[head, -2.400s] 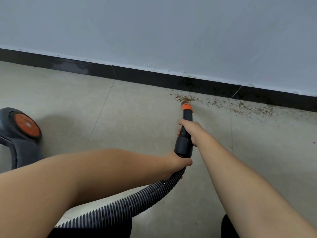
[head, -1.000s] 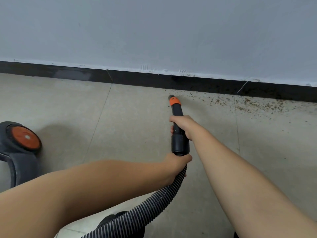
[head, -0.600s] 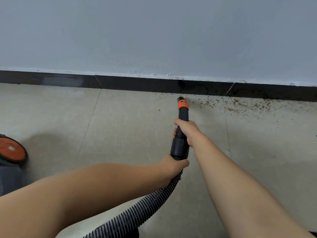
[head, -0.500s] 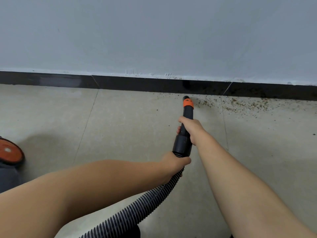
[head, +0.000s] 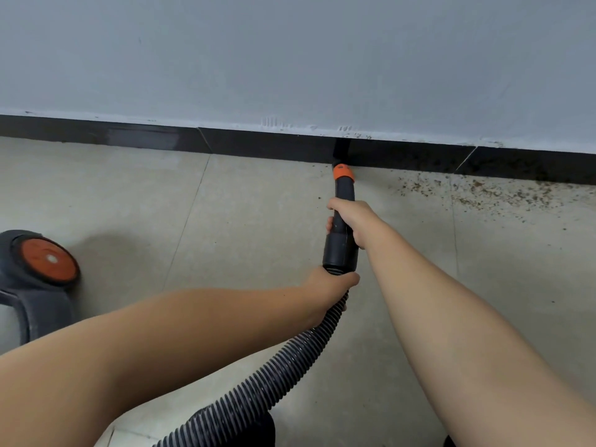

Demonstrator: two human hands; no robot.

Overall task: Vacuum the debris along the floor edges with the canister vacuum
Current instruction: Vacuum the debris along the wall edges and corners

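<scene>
The right hand (head: 350,221) gripped the nozzle (head: 342,201), its tip at the far baseboard (head: 258,145); the left hand (head: 327,288) gripped the hose (head: 290,359). Debris (head: 490,191) lay right, canister (head: 35,279) left.

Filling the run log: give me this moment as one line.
right hand grips nozzle | left hand grips hose | tip at baseboard | debris remains to the right

Plain pale grey wall (head: 290,53), glossy black baseboard (head: 258,145) running along the bottom, and big beige floor tiles (head: 258,221) with thin grout lines. Soft, even light.
</scene>
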